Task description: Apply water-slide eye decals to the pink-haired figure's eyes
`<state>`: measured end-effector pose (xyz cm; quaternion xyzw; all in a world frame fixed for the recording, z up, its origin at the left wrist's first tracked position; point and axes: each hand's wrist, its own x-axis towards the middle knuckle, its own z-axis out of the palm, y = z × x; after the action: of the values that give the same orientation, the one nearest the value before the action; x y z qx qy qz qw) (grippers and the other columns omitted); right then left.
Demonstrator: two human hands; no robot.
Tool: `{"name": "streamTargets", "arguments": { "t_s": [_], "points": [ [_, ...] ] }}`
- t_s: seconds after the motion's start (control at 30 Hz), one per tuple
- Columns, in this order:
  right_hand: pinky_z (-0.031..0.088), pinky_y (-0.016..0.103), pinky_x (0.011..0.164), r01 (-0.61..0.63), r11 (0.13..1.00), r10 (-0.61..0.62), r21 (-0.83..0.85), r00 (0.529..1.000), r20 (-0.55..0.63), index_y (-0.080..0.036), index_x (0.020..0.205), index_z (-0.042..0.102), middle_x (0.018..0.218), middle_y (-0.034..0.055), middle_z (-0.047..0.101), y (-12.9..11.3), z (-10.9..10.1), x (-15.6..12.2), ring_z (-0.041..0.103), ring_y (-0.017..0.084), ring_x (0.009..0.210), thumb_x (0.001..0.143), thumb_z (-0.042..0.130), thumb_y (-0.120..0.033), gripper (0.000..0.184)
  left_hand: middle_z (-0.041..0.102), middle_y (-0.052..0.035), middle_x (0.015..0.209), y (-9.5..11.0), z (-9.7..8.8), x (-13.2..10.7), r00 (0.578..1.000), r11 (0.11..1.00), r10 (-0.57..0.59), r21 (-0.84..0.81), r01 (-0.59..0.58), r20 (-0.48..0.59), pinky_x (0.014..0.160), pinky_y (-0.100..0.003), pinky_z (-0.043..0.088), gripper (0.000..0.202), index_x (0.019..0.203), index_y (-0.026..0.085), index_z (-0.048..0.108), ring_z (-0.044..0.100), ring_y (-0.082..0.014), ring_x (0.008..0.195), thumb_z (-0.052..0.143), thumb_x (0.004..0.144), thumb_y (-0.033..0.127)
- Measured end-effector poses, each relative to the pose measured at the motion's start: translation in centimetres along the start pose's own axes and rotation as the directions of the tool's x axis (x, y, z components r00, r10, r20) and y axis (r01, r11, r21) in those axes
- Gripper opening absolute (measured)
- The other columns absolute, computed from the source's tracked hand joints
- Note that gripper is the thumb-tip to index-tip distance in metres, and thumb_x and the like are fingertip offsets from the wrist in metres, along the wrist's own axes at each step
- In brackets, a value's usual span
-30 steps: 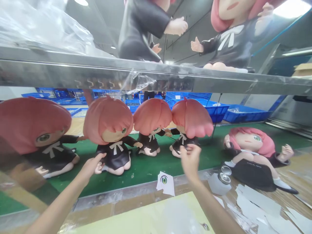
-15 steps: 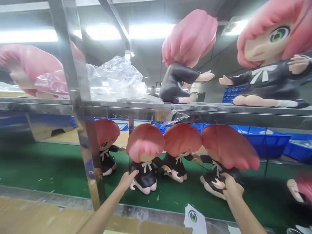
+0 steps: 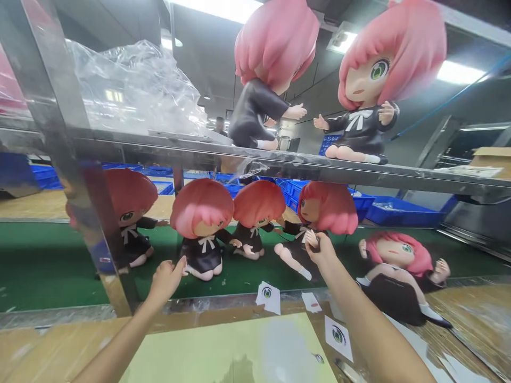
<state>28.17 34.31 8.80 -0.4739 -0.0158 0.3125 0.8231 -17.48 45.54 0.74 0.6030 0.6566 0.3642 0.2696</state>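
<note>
Several pink-haired dolls in black dresses sit in a row on a green belt (image 3: 35, 260) under a steel shelf. My right hand (image 3: 319, 251) grips one doll (image 3: 319, 223) by its torso and holds it tilted, legs sticking out to the left. My left hand (image 3: 166, 276) rests loosely curled beside another seated doll (image 3: 202, 226), thumb near its arm and holding nothing. A third doll (image 3: 257, 215) sits between the two. Another doll (image 3: 393, 271) lies on its back at the right.
Two more dolls (image 3: 367, 90) sit on the steel shelf (image 3: 383, 174) above, beside crumpled clear plastic (image 3: 131, 88). A steel post (image 3: 75, 175) stands at the left, with one doll (image 3: 130, 210) behind it. Eye stickers (image 3: 268, 295) lie on the front ledge. Blue crates (image 3: 399, 213) stand behind.
My right hand has lifted and tipped its doll, so the doll's face now turns left and its legs stick out. My left hand has drawn back a little from its doll. The camera view has shifted.
</note>
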Motion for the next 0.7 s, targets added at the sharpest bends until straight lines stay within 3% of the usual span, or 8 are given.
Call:
{"name": "streamTargets", "arguments": {
  "t_s": [0.23,0.43,0.6,0.7],
  "points": [
    [0.059,0.031,0.075,-0.118,0.993,0.118,-0.008,0.992,0.032,-0.015,0.119,0.060,0.109,0.0065,0.062,-2.7,-2.3,-4.5,0.063,0.015,0.089,0.100,0.063,-0.041,0.033,0.061,-0.0128,0.134,0.7,0.7,-3.6,0.996,0.980,0.081,0.185,-0.070,-0.049,0.109,-0.055,0.048,0.044,0.128,0.015,0.060,0.058,-0.0297,0.126,0.063,0.097,0.047],
    [0.059,0.030,0.075,-0.147,0.985,0.152,-0.086,0.986,0.065,-0.015,0.119,0.060,0.109,0.0063,0.062,-4.9,-6.0,-9.5,0.062,0.015,0.089,0.100,0.063,-0.040,0.032,0.059,-0.0129,0.133,2.3,1.4,-6.6,0.975,0.973,0.196,0.148,-0.179,-0.108,0.108,-0.056,0.047,0.042,0.126,0.015,0.060,0.055,-0.0311,0.127,0.065,0.096,0.044],
    [0.057,0.026,0.069,-0.210,0.958,0.225,-0.197,0.972,0.059,-0.014,0.113,0.061,0.101,0.0040,0.062,-6.2,-10.3,-15.2,0.061,0.012,0.081,0.100,0.062,-0.038,0.027,0.047,-0.0159,0.144,4.3,1.6,-9.6,0.906,0.920,0.384,-0.002,-0.391,-0.179,0.116,-0.062,0.034,0.048,0.130,0.015,0.052,0.040,-0.0373,0.140,0.062,0.093,0.044],
    [0.056,0.025,0.067,-0.289,0.909,0.332,-0.301,0.938,0.101,-0.013,0.103,0.062,0.093,0.0022,0.062,-6.4,-14.7,-20.9,0.060,0.011,0.076,0.100,0.063,-0.036,0.022,0.051,-0.0190,0.135,5.7,0.3,-12.7,0.818,0.810,0.556,-0.123,-0.573,-0.148,0.115,-0.063,0.033,0.048,0.123,0.014,0.052,0.043,-0.0383,0.136,0.055,0.094,0.052]
  ]
}}
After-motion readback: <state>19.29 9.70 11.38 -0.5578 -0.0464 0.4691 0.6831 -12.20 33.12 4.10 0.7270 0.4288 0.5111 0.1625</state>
